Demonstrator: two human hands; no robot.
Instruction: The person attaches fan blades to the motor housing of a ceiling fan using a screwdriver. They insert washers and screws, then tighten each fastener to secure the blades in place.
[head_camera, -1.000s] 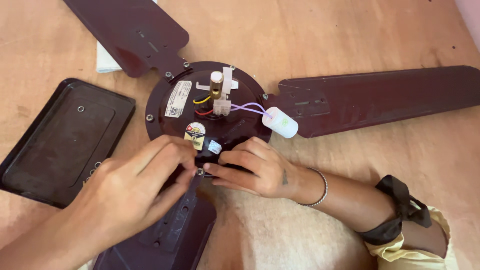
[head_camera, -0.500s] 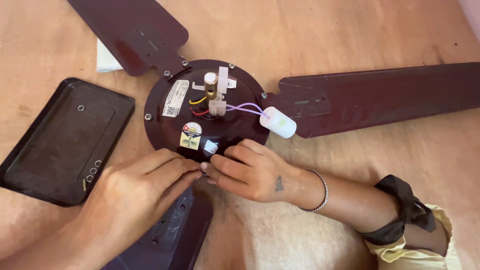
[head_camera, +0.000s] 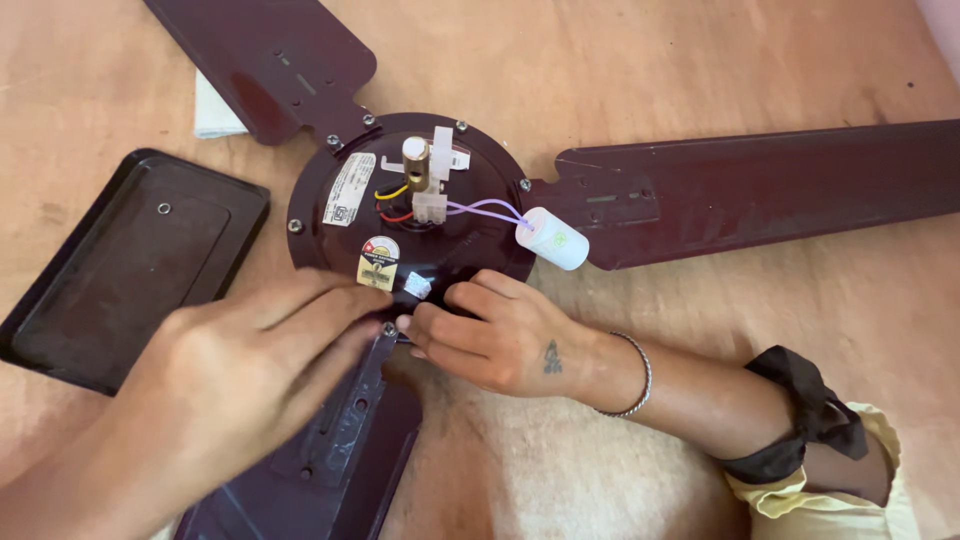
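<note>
Meeting at the lower rim of the fan motor, the left hand and right hand pinch with curled fingers at a blade screw, probably tiny, slippery, best gripped by its head.

Bare tan floor, perhaps plywood

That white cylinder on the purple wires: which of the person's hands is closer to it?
The right hand. It lies just below the white cylinder, apart from it, at the rim of the fan motor. The left hand is farther off, down to the left.
</note>
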